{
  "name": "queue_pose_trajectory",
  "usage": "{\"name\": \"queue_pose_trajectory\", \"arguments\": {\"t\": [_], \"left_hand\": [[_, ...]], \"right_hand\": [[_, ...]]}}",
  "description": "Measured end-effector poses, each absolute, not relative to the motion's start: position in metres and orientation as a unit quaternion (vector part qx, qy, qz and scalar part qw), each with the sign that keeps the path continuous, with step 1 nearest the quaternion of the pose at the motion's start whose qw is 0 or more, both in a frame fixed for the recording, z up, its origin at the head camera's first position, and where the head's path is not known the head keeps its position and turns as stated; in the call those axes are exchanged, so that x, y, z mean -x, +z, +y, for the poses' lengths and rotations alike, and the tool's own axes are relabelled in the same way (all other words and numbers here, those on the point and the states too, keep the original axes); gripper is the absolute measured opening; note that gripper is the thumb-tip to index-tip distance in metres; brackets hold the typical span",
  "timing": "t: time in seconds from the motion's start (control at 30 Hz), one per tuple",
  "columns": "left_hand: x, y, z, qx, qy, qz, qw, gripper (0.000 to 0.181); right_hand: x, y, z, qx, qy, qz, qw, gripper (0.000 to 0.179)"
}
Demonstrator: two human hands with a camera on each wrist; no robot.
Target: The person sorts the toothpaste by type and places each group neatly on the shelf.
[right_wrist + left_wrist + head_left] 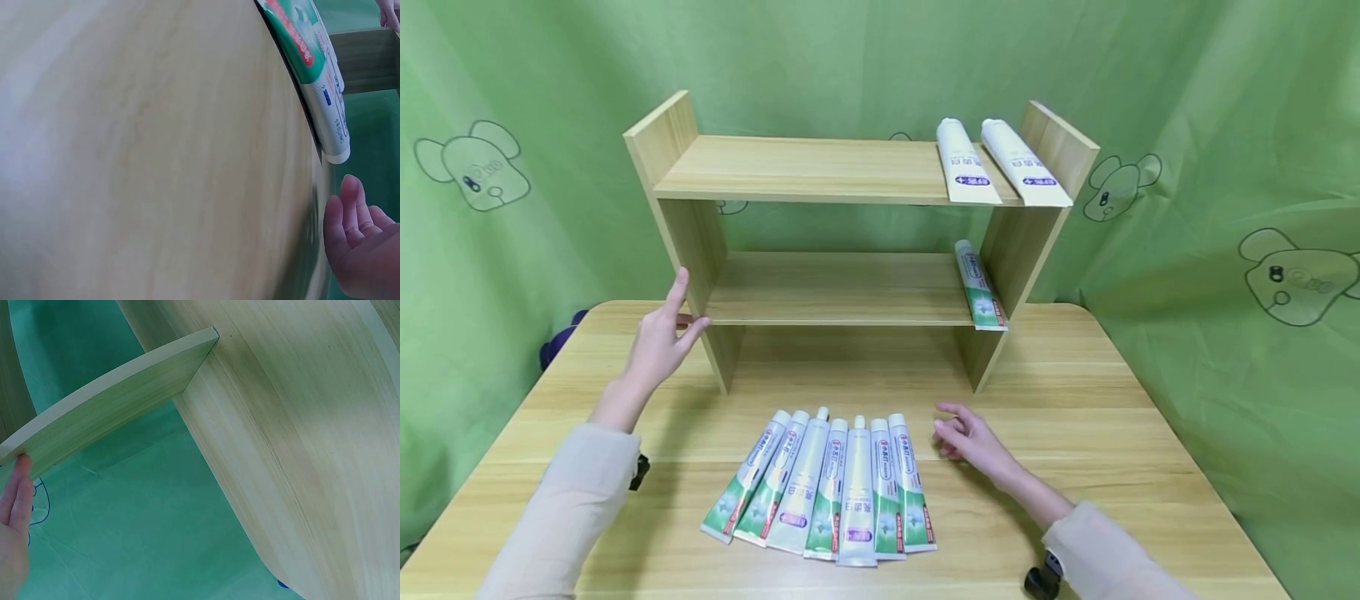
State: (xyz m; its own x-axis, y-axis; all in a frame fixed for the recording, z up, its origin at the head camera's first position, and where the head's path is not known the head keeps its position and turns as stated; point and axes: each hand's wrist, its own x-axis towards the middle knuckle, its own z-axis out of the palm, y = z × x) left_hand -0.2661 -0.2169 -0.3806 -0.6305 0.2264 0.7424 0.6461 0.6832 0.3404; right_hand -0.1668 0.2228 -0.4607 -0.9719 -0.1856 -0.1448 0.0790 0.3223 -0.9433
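Observation:
My left hand (658, 337) is at the left side of a wooden shelf unit (842, 287), thumb and forefinger spread apart. In the left wrist view its fingertips reach the edge of a side panel (125, 394). Several toothpaste tubes lie fanned out on the table, caps toward the unit; the rightmost is a green-and-white toothpaste tube (912, 483). Just right of it hovers my right hand (973, 442), fingers loosely bent and holding nothing. In the right wrist view that hand is close to the cap end of a toothpaste tube (322, 94).
Two white toothpaste tubes, one the outer tube (1024, 162), lie at the right of the top shelf (805, 171). A green-and-white toothpaste tube (979, 287) rests at the right end of the middle shelf. Green curtain (1187, 100) surrounds the wooden table (1075, 400).

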Motion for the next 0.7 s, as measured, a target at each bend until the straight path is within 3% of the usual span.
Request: {"name": "queue_pose_trajectory", "arguments": {"t": [0.7], "left_hand": [[0.264, -0.379, -0.216, 0.256, -0.309, -0.852, 0.336, 0.097]], "right_hand": [[0.163, -0.467, 0.211, 0.086, -0.541, 0.823, 0.153, 0.052]]}}
